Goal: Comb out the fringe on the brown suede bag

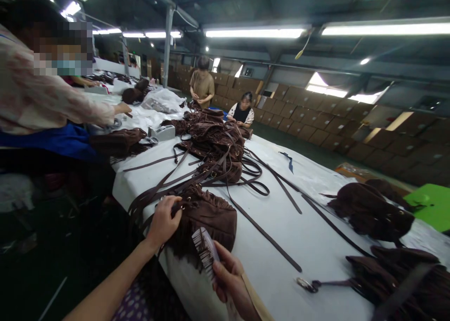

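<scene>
A dark brown fringed bag (214,215) lies on its side at the near edge of the white table. My left hand (165,220) grips its top end, the fingers curled by the metal rings. In my right hand (230,276) is a pale, see-through comb (205,250), its teeth turned toward the fringe that hangs over the table edge. Whether the teeth touch the fringe I cannot tell. Long brown straps (168,187) trail from the bag area across the tabletop.
A heap of brown bags (211,138) rises beyond mine. More bags (372,211) lie at the right, near a green object (431,206). A grey tape dispenser (162,132) stands left of the heap. A co-worker (45,91) reaches in from the left; two people work farther back.
</scene>
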### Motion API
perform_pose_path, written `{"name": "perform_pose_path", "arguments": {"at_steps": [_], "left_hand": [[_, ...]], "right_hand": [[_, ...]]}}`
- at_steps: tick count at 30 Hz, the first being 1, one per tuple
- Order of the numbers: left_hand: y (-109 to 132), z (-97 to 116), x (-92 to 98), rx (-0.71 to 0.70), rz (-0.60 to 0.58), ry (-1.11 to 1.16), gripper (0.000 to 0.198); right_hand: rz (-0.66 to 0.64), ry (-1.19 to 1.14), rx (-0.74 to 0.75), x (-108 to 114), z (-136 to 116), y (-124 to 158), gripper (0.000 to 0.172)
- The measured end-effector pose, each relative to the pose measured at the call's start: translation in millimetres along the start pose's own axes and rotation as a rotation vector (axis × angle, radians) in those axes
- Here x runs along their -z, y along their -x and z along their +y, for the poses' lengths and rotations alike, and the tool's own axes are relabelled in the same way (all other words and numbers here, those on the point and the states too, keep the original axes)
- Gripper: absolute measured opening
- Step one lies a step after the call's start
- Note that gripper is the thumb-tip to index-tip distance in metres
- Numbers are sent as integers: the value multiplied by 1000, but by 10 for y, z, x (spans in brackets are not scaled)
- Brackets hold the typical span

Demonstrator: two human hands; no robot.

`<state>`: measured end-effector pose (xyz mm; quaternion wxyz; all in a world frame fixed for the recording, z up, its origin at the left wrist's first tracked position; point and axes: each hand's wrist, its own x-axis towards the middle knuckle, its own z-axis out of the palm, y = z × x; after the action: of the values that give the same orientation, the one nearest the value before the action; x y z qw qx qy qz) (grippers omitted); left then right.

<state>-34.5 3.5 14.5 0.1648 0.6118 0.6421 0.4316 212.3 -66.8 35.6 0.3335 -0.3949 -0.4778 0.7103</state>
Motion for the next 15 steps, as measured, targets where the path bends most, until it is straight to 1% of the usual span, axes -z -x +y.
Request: {"name": "perform_pose_path", "arguments": {"at_steps": [1,2,3,4,5,6,7,9,10,13,15], "left_hand": [[112,63,28,-85,-13,36,43],[223,126,31,-185,-62,87,54],[321,187,7,-275,-137,141,66],[398,243,-43,-328,-207,183,74],[446,293,-117,-326,-258,195,78],[463,337,-207,-275,-281,175,75],[451,373,-304,-203,-276,137,65],[358,422,-490,-80,-249,47,31],[294,436,-566,-48,-244,15,23],[106,443,-702,-3,-231,-33,34],[12,426,-729,26,-232,-46,33]], "right_hand": [[23,-10,3,10,-31,-3,72],[38,-18,6,10,-64,-10,75],[45,-29,12,-3,-96,-22,76],[42,-41,17,-28,-125,-39,77],[32,-55,20,-66,-148,-60,77],[28,-72,16,-114,-162,-83,77],[33,-96,6,-168,-165,-102,77],[51,-177,-56,-274,-134,-113,77],[63,-226,-97,-316,-101,-99,79],[112,-348,-202,-358,34,35,89],[166,-380,-221,-317,113,182,97]]}}
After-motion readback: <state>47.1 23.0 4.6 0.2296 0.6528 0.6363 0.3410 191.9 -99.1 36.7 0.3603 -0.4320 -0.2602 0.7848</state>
